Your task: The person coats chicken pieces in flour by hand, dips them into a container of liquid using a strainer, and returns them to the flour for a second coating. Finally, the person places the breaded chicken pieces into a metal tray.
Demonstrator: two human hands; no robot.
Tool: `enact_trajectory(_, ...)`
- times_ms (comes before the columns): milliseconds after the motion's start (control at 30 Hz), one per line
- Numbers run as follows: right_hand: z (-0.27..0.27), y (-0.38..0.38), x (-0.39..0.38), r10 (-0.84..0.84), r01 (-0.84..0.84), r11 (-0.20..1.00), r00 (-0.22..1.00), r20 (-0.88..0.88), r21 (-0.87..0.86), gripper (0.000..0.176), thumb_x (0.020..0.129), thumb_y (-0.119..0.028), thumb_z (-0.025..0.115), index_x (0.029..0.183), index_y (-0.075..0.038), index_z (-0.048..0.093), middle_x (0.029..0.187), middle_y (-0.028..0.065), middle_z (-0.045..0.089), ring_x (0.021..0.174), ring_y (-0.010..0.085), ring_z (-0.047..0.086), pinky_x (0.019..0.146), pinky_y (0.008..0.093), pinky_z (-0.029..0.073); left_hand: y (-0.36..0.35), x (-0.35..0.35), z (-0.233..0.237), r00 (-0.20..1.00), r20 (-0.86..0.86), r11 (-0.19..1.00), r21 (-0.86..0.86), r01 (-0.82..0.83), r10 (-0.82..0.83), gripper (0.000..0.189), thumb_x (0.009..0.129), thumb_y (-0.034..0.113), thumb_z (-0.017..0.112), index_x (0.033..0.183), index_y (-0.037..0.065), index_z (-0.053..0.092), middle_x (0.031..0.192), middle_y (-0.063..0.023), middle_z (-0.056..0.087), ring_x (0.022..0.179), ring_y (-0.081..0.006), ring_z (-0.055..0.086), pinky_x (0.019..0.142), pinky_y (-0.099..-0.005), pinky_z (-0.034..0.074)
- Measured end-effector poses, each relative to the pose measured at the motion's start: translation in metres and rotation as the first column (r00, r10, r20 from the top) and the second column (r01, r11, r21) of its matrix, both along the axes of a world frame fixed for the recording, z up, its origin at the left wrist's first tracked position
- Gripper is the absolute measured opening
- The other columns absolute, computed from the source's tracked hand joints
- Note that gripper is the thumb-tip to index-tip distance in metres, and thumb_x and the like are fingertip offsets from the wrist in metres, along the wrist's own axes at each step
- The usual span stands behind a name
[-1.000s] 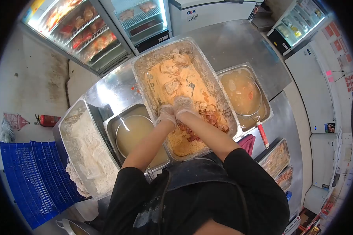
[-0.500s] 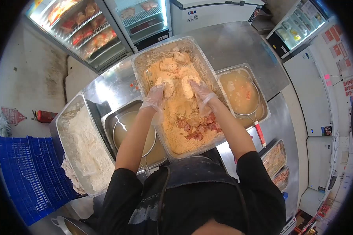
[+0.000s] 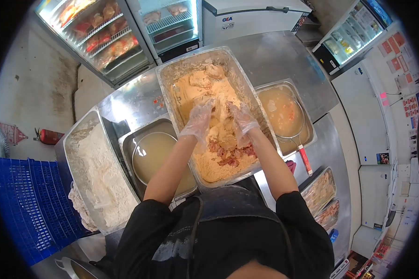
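A large metal tray (image 3: 257,114) of orange seasoned flour (image 3: 209,173) lies in front of me. Inside it, my left hand (image 3: 200,118), in a clear plastic glove, reaches into the flour near the middle; its fingertips are partly buried beside coated meat. My right hand (image 3: 243,120), gloved the same way, faces it from the right with its fingers in the flour. Whether either hand grips a piece is hidden. Floured chicken pieces (image 3: 201,80) rest at the tray's far end. Raw red meat pieces (image 3: 232,156) lie just nearer than my hands.
Left of the tray are a metal pan of cloudy liquid with a strainer (image 3: 154,156) and a tray of white flour (image 3: 102,174). On the right stand another liquid pan (image 3: 284,107), a red-handled strainer (image 3: 305,159) and packed meat trays (image 3: 319,191).
My left hand has moved right, towards my right hand, and the two are closer together. The coated pieces that were by my fingers are now less visible.
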State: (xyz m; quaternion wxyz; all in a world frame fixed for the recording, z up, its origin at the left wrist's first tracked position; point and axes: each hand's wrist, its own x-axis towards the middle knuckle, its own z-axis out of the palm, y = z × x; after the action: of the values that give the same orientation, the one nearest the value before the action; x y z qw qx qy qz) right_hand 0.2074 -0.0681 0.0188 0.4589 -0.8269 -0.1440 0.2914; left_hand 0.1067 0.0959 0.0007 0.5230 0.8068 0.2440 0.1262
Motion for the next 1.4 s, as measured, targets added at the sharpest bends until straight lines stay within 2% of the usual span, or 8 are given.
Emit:
enact_trajectory(133, 0.045, 0.002, -0.010, 0.001, -0.001, 0.984, 1.000, -0.001, -0.180, 0.076, 0.087, -0.055, 0.056, 0.139, -0.002, 0.042, 0.144, 0.0181, 0.041, 0.131, 0.0296, 0.040, 0.110, 0.0364, 0.029, -0.017, -0.013, 0.050, 0.999, 0.022, 0.753, -0.657, 0.048, -0.044, 0.052, 0.092, 0.019, 0.059, 0.137, 0.005, 0.040, 0.113, -0.0086, 0.060, 0.096, -0.0206, 0.060, 0.084, -0.0310, 0.050)
enact_trajectory(267, -0.027, -0.022, 0.031, 0.066, -0.064, 0.998, 0.981, 0.184, -0.013, 0.069, 0.089, -0.051, 0.055, 0.136, -0.002, 0.046, 0.142, 0.0200, 0.042, 0.129, 0.0327, 0.042, 0.109, 0.0376, 0.029, 0.006, -0.005, 0.020, 0.964, -0.044, 0.946, -0.208, 0.247, -0.262, 0.050, 0.091, 0.020, 0.061, 0.135, 0.004, 0.043, 0.118, -0.0085, 0.058, 0.095, -0.0193, 0.060, 0.083, -0.0306, 0.050)
enact_trajectory(367, -0.017, -0.039, 0.029, 0.112, -0.084, 0.991, 0.940, 0.324, -0.101, 0.053, 0.085, -0.035, 0.066, 0.127, -0.003, 0.055, 0.130, 0.0176, 0.054, 0.120, 0.0272, 0.050, 0.101, 0.0362, 0.039, 0.000, -0.009, 0.089, 0.998, -0.041, 0.767, -0.641, 0.006, -0.042, 0.045, 0.091, 0.020, 0.062, 0.130, 0.002, 0.048, 0.111, -0.0073, 0.060, 0.091, -0.0183, 0.059, 0.080, -0.0308, 0.050)
enact_trajectory(533, 0.034, -0.054, 0.000, -0.051, 0.062, 0.993, 0.993, -0.106, 0.105, 0.056, 0.081, -0.033, 0.068, 0.124, -0.001, 0.052, 0.125, 0.0203, 0.054, 0.115, 0.0313, 0.051, 0.099, 0.0385, 0.040, 0.044, 0.020, 0.087, 0.937, 0.048, 0.904, 0.286, 0.318, -0.345, 0.051, 0.084, 0.030, 0.070, 0.122, -0.001, 0.055, 0.102, -0.0114, 0.065, 0.091, -0.0220, 0.059, 0.083, -0.0315, 0.050)
enact_trajectory(700, 0.008, -0.076, -0.057, 0.350, -0.110, 0.912, 0.710, 0.611, -0.395, 0.024, 0.084, -0.017, 0.057, 0.103, -0.003, 0.058, 0.097, 0.0192, 0.061, 0.093, 0.0361, 0.062, 0.080, 0.0431, 0.049, 0.062, 0.082, 0.147, 0.819, -0.070, 0.778, 0.277, 0.564, -0.569, 0.044, 0.081, 0.027, 0.072, 0.114, 0.002, 0.060, 0.107, -0.0112, 0.065, 0.095, -0.0192, 0.060, 0.084, -0.0316, 0.049)
enact_trajectory(867, 0.000, -0.094, -0.111, 0.428, -0.264, 0.866, 0.831, 0.356, -0.425, 0.035, 0.084, -0.031, 0.057, 0.111, -0.010, 0.063, 0.106, 0.0179, 0.061, 0.103, 0.0332, 0.055, 0.084, 0.0450, 0.045, 0.045, 0.169, 0.218, 0.635, 0.059, 0.581, 0.474, 0.661, -0.770, 0.030, 0.074, 0.020, 0.072, 0.096, 0.000, 0.067, 0.086, -0.0131, 0.068, 0.076, -0.0212, 0.062, 0.072, -0.0332, 0.050)
enact_trajectory(967, -0.022, -0.104, -0.131, 0.235, -0.090, 0.972, 0.397, 0.887, -0.217, 0.038, 0.084, -0.035, 0.058, 0.113, -0.010, 0.061, 0.108, 0.0114, 0.061, 0.103, 0.0288, 0.057, 0.087, 0.0413, 0.048, 0.008, 0.179, 0.291, 0.578, -0.127, 0.461, 0.480, 0.747, -0.806, 0.027, 0.070, 0.014, 0.069, 0.091, -0.001, 0.066, 0.086, -0.0145, 0.067, 0.079, -0.0223, 0.063, 0.075, -0.0344, 0.051)
enact_trajectory(1400, -0.034, -0.097, -0.134, 0.177, -0.009, 0.978, 0.574, 0.800, -0.210, 0.022, 0.077, -0.028, 0.061, 0.091, -0.011, 0.061, 0.089, 0.0087, 0.058, 0.087, 0.0293, 0.059, 0.073, 0.0406, 0.050, -0.053, 0.231, 0.356, 0.653, -0.026, 0.572, 0.459, 0.680, -0.757, 0.025, 0.070, 0.020, 0.078, 0.082, 0.001, 0.067, 0.070, -0.0133, 0.064, 0.060, -0.0178, 0.061, 0.061, -0.0330, 0.053)
